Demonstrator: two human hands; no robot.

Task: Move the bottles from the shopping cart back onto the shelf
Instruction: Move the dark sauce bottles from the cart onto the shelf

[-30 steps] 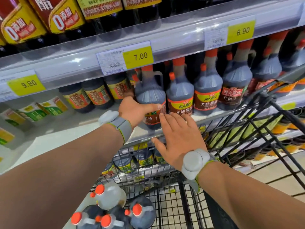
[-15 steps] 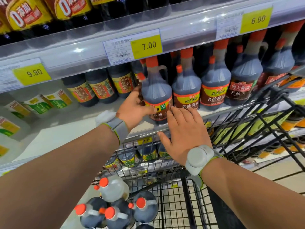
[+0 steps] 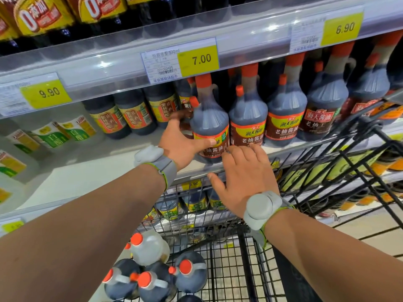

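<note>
Left hand (image 3: 182,142) grasping one bottle (image 3: 209,125) on shelf (image 3: 91,171); right hand (image 3: 244,177) released

Yellow price tags reading 9.90 (image 3: 45,93), 7.00 (image 3: 199,59) and 6.90 (image 3: 342,28) line the upper rail. White vinegar packs (image 3: 63,134) sit far left.

Four bottles (image 3: 152,277) in cart (image 3: 239,269); two hands (image 3: 185,144).
</note>
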